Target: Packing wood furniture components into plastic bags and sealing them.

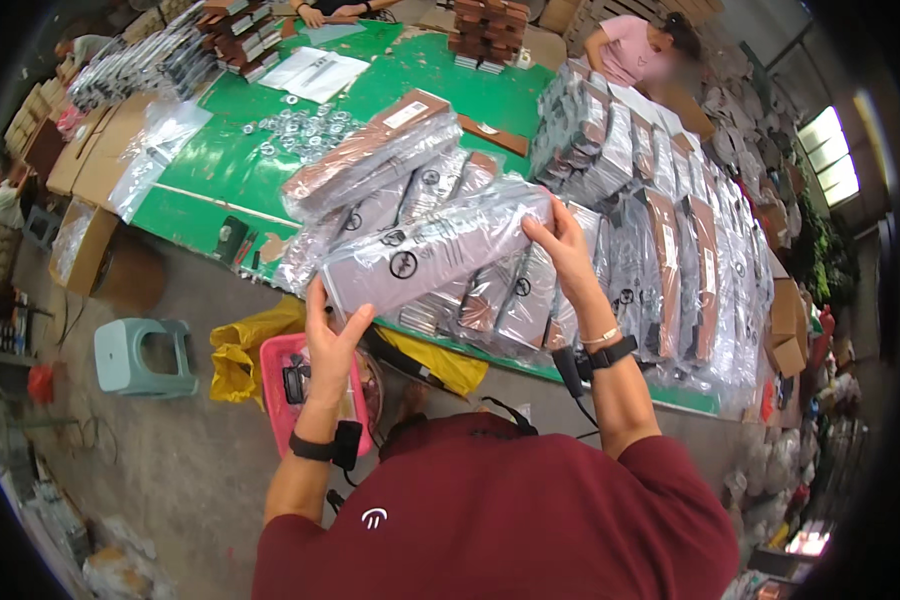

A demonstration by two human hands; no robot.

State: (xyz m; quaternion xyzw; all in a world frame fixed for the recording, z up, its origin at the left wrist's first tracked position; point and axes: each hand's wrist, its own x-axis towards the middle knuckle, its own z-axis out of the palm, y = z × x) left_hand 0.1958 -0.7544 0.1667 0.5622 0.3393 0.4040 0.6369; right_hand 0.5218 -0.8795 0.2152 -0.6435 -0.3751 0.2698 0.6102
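A long, flat package in clear printed plastic wrap is held up in front of me, over the near side of the green table. My left hand is closed on its lower left end, with the thumb on top. At the upper right end, my right hand grips it, thumb across the near face. What lies inside looks like a pale panel; its exact kind I cannot tell. Beneath and behind it are more wrapped packages, including a brown one with a white label lying on the pile.
The green table carries many small metal rings, white paper and stacked brown pieces. Wrapped packages stand in rows at right. Below are a pink basket and a stool. A person in pink is beyond.
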